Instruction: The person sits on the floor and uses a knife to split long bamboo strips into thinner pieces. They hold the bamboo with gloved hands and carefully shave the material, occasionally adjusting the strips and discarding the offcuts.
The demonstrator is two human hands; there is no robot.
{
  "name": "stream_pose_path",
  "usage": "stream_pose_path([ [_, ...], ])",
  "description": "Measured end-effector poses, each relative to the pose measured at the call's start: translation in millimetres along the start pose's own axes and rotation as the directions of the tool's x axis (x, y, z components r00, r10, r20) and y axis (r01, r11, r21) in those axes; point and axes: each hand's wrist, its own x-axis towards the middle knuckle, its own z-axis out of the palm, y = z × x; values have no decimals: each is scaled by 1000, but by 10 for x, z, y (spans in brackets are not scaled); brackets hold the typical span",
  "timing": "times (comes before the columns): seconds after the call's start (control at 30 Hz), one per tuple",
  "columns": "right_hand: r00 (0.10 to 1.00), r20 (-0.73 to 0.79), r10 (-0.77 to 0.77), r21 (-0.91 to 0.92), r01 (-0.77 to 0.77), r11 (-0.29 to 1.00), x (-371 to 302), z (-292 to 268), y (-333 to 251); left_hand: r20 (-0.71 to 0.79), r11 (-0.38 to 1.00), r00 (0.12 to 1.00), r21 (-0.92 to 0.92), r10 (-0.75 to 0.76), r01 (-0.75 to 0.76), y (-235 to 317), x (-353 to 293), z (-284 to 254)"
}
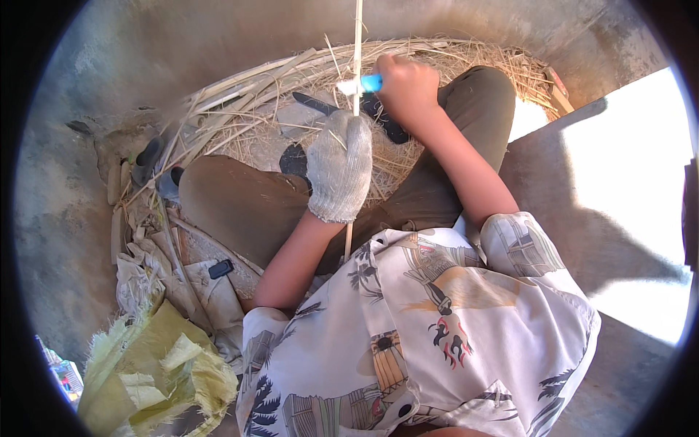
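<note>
A long, thin, pale strip that looks like split bamboo point(357, 44) stands nearly upright in front of me. My left hand point(340, 167), in a grey-white knitted glove, is closed around it. The strip's lower end comes out below the glove, near my shirt front. Just above, my bare right hand point(408, 87) grips a blue-handled tool point(371, 83). The tool's bright, washed-out end meets the strip; glare hides its exact shape. Behind the glove, a dark, blade-shaped piece point(314, 103) lies on the shavings.
Straw-like shavings and strips point(466, 54) cover the floor between and beyond my bent legs. A torn yellow-green woven sack point(156, 371) lies at lower left, near a small black object point(220, 269). A worn wall point(218, 44) curves behind; bright sunlight falls at right.
</note>
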Motion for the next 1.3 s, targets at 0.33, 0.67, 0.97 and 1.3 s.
stream_pose_path([
  [0.33, 728, 678, 102, 458, -527, 716, 70, -226, 7, 220, 733, 880, -489, -421, 473, 36, 32, -66],
  [0.67, 995, 49, -84, 229, 70, 971, -222, -334, -3, 426, 371, 793, -717, -436, 589, 107, 30, -64],
  [0.97, 990, -82, -117, 166, 129, 978, -189, -243, 29, 355, 502, 835, -676, -420, 540, 99, -34, 3],
  [1.3, 951, 309, 31, 467, -180, 866, 120, -385, 20, 318, 478, 823, -692, -471, 541, 141, -49, -22],
])
